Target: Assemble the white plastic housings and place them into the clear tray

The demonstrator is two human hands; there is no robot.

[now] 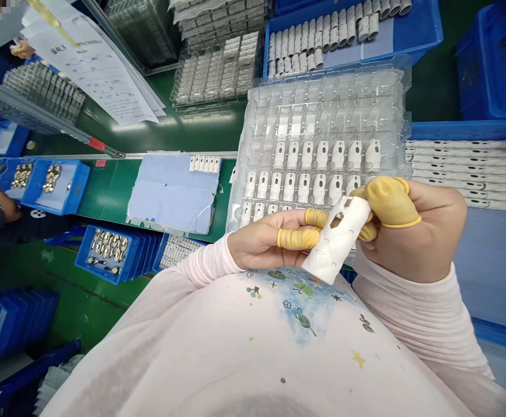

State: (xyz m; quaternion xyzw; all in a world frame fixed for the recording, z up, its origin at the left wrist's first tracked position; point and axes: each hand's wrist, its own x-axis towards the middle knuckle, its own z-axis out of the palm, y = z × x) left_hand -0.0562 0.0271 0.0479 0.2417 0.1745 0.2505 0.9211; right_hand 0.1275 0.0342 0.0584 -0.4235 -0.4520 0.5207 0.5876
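Observation:
A white plastic housing [337, 243] with a dark oval cutout and small slots is held tilted in front of my chest. My left hand [279, 234], in yellow finger cots, grips its lower left side between thumb and fingers. At its upper end my right hand [403, 226] pinches it, also wearing yellow finger cots. Just beyond my hands lies a clear plastic tray [259, 124], with rows of similar white housings [321, 153] in its nearer pockets. The fingertips behind the held housing are partly hidden.
At the right, a blue bin [470, 128] holds rows of white housings. Another blue bin [426, 29] at the back holds white tubes. A blue sheet [170, 191] lies left on the green bench. Papers [92, 63] hang upper left. A co-worker's arm [5, 200] shows far left.

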